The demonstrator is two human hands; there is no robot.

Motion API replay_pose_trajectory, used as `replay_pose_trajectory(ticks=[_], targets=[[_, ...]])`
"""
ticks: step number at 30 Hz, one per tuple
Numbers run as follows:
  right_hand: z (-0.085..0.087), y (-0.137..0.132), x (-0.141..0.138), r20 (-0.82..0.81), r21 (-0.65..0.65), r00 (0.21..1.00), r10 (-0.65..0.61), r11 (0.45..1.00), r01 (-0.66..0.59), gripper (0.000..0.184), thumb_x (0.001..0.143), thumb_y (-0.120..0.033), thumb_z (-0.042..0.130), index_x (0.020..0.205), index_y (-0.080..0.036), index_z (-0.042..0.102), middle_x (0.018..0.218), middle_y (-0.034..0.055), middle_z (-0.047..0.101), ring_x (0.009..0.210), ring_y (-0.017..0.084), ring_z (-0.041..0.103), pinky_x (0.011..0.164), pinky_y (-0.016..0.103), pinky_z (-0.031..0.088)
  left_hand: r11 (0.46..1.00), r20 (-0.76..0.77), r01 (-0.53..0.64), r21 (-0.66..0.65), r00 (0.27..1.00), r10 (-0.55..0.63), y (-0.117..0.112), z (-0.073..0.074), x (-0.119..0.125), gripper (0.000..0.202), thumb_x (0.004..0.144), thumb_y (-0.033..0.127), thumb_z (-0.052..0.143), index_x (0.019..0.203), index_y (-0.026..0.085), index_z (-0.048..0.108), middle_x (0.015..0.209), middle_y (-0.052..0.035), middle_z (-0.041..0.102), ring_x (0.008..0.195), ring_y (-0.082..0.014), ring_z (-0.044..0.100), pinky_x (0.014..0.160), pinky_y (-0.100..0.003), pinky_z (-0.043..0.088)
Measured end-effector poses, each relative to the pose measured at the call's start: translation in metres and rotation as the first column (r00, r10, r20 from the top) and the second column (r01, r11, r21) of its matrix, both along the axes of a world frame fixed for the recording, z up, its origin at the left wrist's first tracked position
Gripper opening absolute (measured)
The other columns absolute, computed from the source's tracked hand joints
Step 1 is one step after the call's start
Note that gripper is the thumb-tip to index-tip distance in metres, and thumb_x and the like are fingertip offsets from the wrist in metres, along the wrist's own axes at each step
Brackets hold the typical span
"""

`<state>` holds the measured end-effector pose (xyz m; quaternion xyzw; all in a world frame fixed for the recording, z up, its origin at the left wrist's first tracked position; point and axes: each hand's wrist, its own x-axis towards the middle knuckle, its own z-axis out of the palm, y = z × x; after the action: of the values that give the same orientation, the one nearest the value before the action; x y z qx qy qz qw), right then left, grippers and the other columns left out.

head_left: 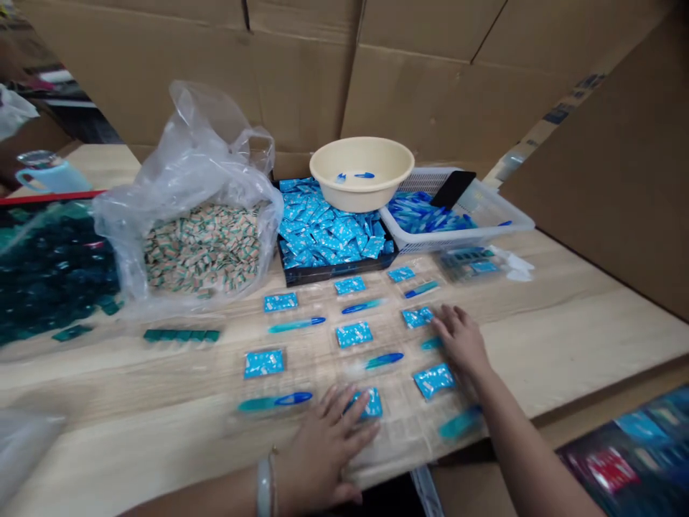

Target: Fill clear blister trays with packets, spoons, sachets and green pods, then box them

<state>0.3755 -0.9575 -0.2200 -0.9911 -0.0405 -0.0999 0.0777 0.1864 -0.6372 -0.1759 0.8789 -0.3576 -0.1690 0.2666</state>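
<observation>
Transparent plastic trays lie in rows on the wooden table, each with a small blue printed packet (263,363) and a blue-and-teal pen-shaped piece (275,401). My left hand (334,445) lies with fingers spread over a front tray, partly covering its blue packet (372,403). Farther right, my right hand (463,341) rests open at the side of another tray, its fingertips close to a packet (417,317) and hiding part of the teal piece (430,344). Neither hand grips anything that I can see.
Behind the trays stand a black crate of blue packets (334,230), a cream basin (362,161) and a white basket (463,240) of blue pieces. At left are a plastic bag (186,154) of small tan-green pieces, a green strip (181,335) and dark green pieces (54,258). Cardboard walls surround the table.
</observation>
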Motion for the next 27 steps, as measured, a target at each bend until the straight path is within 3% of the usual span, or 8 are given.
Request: replay_pose_trajectory(ticks=[7, 11, 13, 14, 17, 19, 23, 27], targets=[[0.01, 0.052, -0.023, -0.06, -0.008, 0.991, -0.12, 0.993, 0.119, 0.056, 0.081, -0.052, 0.031, 0.118, -0.013, 0.051, 0.117, 0.0204, 0.048, 0.106, 0.033, 0.046, 0.082, 0.046, 0.038, 0.995, 0.04, -0.089, 0.039, 0.995, 0.087, 0.021, -0.002, -0.02, 0.082, 0.066, 0.046, 0.061, 0.135, 0.029, 0.018, 0.144, -0.0104, 0.006, 0.13, -0.0337, 0.005, 0.101, -0.056, 0.009], [0.026, 0.065, -0.021, 0.164, 0.002, 0.972, -0.17, 0.985, 0.172, 0.06, 0.08, -0.052, 0.033, 0.116, -0.008, 0.052, 0.113, 0.0257, 0.049, 0.104, 0.038, 0.046, 0.082, 0.051, 0.037, 0.974, 0.195, -0.227, 0.002, 0.955, 0.222, 0.078, 0.011, -0.022, 0.071, 0.074, 0.051, 0.05, 0.134, 0.028, 0.021, 0.143, -0.0092, 0.017, 0.13, -0.0296, 0.012, 0.103, -0.052, 0.014], [0.037, 0.096, -0.018, 0.271, 0.072, 0.96, -0.076, 0.996, 0.058, 0.058, 0.079, -0.05, 0.035, 0.114, -0.008, 0.053, 0.108, 0.026, 0.052, 0.104, 0.037, 0.046, 0.084, 0.049, 0.037, 0.835, 0.333, -0.549, 0.034, 0.794, 0.509, 0.131, 0.019, -0.031, 0.056, 0.082, 0.043, 0.042, 0.132, 0.023, 0.027, 0.139, -0.0113, 0.027, 0.129, -0.0269, 0.018, 0.102, -0.05, 0.018], [0.042, 0.122, -0.02, 0.299, 0.115, 0.954, 0.027, 0.991, -0.064, 0.056, 0.08, -0.049, 0.035, 0.113, -0.009, 0.054, 0.106, 0.0244, 0.053, 0.104, 0.035, 0.047, 0.084, 0.048, 0.038, 0.681, 0.407, -0.73, 0.048, 0.637, 0.654, 0.16, 0.023, -0.04, 0.05, 0.085, 0.038, 0.037, 0.13, 0.019, 0.03, 0.137, -0.0138, 0.03, 0.129, -0.0265, 0.02, 0.102, -0.049, 0.02], [0.057, 0.23, -0.049, 0.282, 0.232, 0.83, 0.481, 0.805, -0.546, 0.043, 0.082, -0.042, 0.036, 0.11, -0.014, 0.053, 0.104, 0.0154, 0.055, 0.102, 0.029, 0.049, 0.083, 0.046, 0.041, 0.232, 0.606, -0.967, 0.109, 0.249, 0.755, 0.232, 0.025, -0.088, 0.055, 0.081, 0.044, 0.042, 0.125, 0.011, 0.038, 0.133, -0.0198, 0.034, 0.126, -0.0335, 0.023, 0.098, -0.052, 0.023], [0.063, 0.31, -0.08, 0.18, 0.241, 0.619, 0.765, 0.576, -0.781, 0.035, 0.083, -0.034, 0.038, 0.11, -0.017, 0.053, 0.109, 0.013, 0.055, 0.103, 0.025, 0.048, 0.085, 0.041, 0.041, 0.073, 0.668, -0.985, 0.156, 0.16, 0.727, 0.259, 0.019, -0.124, 0.055, 0.078, 0.046, 0.045, 0.123, 0.014, 0.042, 0.132, -0.0192, 0.035, 0.124, -0.0376, 0.024, 0.095, -0.056, 0.025], [0.057, 0.426, -0.122, -0.07, 0.114, 0.417, 0.906, 0.423, -0.899, 0.047, 0.077, -0.037, 0.052, 0.121, -0.021, 0.046, 0.122, 0.0135, 0.046, 0.107, 0.029, 0.043, 0.087, 0.045, 0.036, 0.045, 0.681, -0.974, 0.221, 0.187, 0.708, 0.294, 0.0, -0.172, 0.042, 0.083, 0.029, 0.037, 0.125, 0.022, 0.04, 0.134, -0.0122, 0.036, 0.124, -0.0331, 0.029, 0.094, -0.052, 0.03], [0.042, 0.461, -0.125, -0.191, 0.081, 0.251, 0.949, 0.27, -0.959, 0.049, 0.073, -0.041, 0.057, 0.118, -0.024, 0.049, 0.13, 0.0121, 0.04, 0.114, 0.029, 0.037, 0.092, 0.045, 0.031, 0.086, 0.648, -0.969, 0.233, 0.221, 0.729, 0.343, -0.004, -0.196, 0.044, 0.084, 0.019, 0.031, 0.126, 0.028, 0.034, 0.135, -0.0047, 0.036, 0.124, -0.0301, 0.029, 0.096, -0.051, 0.03]])
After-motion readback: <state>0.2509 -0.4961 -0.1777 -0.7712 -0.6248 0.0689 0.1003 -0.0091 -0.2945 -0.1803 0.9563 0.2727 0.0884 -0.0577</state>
